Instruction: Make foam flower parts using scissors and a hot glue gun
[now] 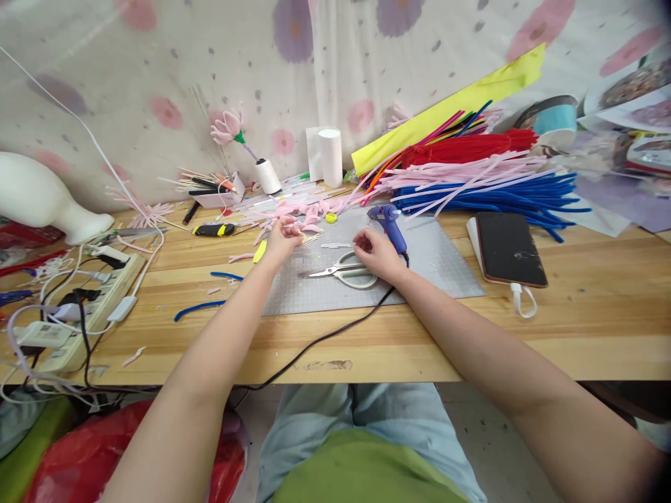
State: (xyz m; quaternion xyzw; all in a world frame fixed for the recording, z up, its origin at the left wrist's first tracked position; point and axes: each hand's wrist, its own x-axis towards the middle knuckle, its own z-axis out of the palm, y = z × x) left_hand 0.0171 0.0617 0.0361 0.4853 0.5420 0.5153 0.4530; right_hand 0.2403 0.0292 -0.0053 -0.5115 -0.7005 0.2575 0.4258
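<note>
My left hand (284,243) is over the left part of a grey cutting mat (440,269), fingers partly spread beside pink fuzzy petals (310,215). Whether its fingertips touch a petal is hard to see. My right hand (378,255) hovers at the handles of the scissors (356,278), loosely curled, with nothing visible in it. The scissors lie with their blades pointing left. A blue glue gun (388,225) rests just behind my right hand, its black cord running toward the front edge. A small yellow coil (330,218) and a thin whitish strip (336,245) lie between my hands.
Bundles of blue (487,194), pink and red pipe cleaners are piled at the back right. A phone (509,248) lies at right. A power strip (99,307) with tangled cables occupies the left. A pink flower (228,128) stands in a white spool (268,177); a utility knife (214,230) lies nearby.
</note>
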